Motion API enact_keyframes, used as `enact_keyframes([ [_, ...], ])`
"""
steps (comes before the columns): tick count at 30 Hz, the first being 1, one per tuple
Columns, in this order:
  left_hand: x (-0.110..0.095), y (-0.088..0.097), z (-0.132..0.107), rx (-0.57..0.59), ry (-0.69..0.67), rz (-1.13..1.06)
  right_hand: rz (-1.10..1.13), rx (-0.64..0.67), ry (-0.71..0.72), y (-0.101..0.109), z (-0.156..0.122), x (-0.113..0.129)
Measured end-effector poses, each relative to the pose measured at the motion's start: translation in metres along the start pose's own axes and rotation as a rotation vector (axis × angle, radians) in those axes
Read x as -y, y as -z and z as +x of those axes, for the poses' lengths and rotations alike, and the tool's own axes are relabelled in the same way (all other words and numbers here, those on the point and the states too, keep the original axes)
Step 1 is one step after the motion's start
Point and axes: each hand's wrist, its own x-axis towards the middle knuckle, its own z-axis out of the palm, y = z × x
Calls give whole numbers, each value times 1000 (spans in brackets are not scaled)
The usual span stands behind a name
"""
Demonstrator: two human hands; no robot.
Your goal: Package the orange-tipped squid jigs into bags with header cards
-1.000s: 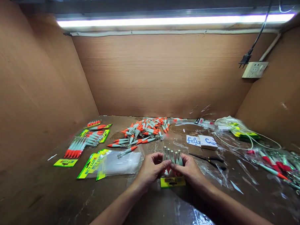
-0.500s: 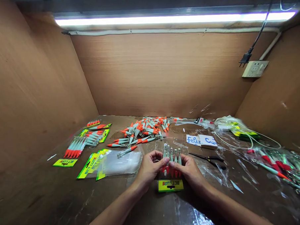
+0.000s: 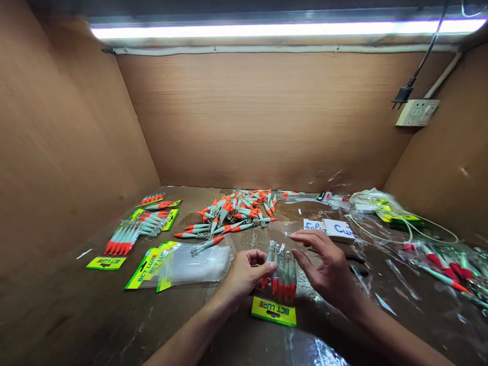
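Observation:
My left hand (image 3: pixel 243 273) pinches the left side of a clear bag of lures (image 3: pixel 281 278), which holds several pale green squid lures with orange tips above a yellow BCT LURE header card (image 3: pixel 273 310). The bag rests on the table in front of me. My right hand (image 3: pixel 330 266) hovers just right of the bag with its fingers spread and nothing in it. A pile of loose orange and pale green lures (image 3: pixel 233 213) lies further back at the centre.
Empty clear bags with yellow headers (image 3: pixel 178 265) lie left of my hands, filled packs (image 3: pixel 129 236) further left. Black pliers (image 3: pixel 355 262) and a white card with blue writing (image 3: pixel 330 229) sit to the right, with cords and more lures at far right. Wooden walls enclose the table.
My right hand let go of the bag of lures and lifted to the right with fingers spread. The bag tilted and slid slightly toward me, still pinched by my left hand.

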Motion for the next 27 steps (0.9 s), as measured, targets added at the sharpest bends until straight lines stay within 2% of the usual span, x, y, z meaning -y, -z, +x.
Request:
enact_keyframes([
  [3, -5, -3, -3, 0, -4, 73, -15, 169, -28, 3, 4, 6],
  [9, -6, -7, -6, 3, -1, 141, 109, 261, -247, 5, 9, 7],
  [13, -3, -9, -6, -15, 5, 167, 200, 257, -316, 5, 10, 8],
  [18, 2, -10, -5, -13, -98, 254, 218, 182, -335, 1, 6, 13],
  [27, -4, -7, -4, 61, -86, 180, 305, 155, -434, -4, 6, 8],
])
